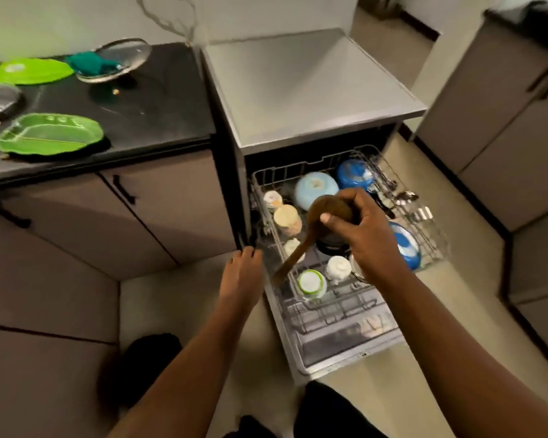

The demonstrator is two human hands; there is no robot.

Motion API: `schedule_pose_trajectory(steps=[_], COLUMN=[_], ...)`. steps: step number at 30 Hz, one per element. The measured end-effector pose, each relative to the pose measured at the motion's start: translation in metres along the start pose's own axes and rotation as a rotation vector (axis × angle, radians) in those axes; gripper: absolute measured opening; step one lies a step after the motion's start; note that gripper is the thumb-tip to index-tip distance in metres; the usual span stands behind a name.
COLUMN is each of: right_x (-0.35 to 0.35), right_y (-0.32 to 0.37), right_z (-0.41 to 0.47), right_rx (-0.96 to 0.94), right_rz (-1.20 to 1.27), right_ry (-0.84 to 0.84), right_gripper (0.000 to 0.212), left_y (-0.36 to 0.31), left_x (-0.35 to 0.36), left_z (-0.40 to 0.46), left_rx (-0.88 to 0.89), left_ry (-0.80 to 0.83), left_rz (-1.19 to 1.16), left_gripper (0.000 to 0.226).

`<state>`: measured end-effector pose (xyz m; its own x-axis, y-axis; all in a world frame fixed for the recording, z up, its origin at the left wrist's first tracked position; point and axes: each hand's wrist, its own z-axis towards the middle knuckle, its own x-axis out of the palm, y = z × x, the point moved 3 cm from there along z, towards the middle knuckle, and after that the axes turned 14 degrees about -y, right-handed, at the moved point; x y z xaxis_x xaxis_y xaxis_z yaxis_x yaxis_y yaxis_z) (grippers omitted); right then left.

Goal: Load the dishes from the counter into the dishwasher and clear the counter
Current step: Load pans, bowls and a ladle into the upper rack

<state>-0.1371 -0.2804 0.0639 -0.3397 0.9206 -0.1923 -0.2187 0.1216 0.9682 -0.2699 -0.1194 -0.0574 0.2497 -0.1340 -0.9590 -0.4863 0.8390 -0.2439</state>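
Two hands: our right hand (358, 229) curls round the bowl end of the wooden ladle (314, 229), gripping it over the pulled-out rack (424, 235); our left hand (242, 273), fingers straight, touches the rack's corner at about 9 o'clock of the ladle.
Ladle: its handle slants down toward 7 o'clock, tip among the upturned cups (287, 216).
Risk, knock: we judge the long handle could tip a cup if we swing it.
Risk, fit: laid loosely, it may slip through the wires.
Counter (159, 115): two green plates (49, 134), a glass lid (121, 60) and steel dishes wait at 10 o'clock.
Risk, room: the rack looks crowded for the plates.
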Motion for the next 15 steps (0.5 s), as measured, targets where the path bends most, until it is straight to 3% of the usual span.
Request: schedule_pose_trajectory(steps=[7,15], right_x=[-0.138,-0.290], right_y=[-0.038,-0.075], right_z=[0.002,0.082], right_rx=[0.055,0.121], right_rz=[-0.042,0.010], right_ry=[-0.198,-0.344], right_gripper=[0.026,0.022], left_y=[-0.115,-0.246], left_x=[0.057,0.148], left_z=[-0.004,0.018], left_rx=[0.061,0.033], left_ry=[0.196,0.353], left_rz=[-0.007,-0.014], left_gripper=[0.034,0.038])
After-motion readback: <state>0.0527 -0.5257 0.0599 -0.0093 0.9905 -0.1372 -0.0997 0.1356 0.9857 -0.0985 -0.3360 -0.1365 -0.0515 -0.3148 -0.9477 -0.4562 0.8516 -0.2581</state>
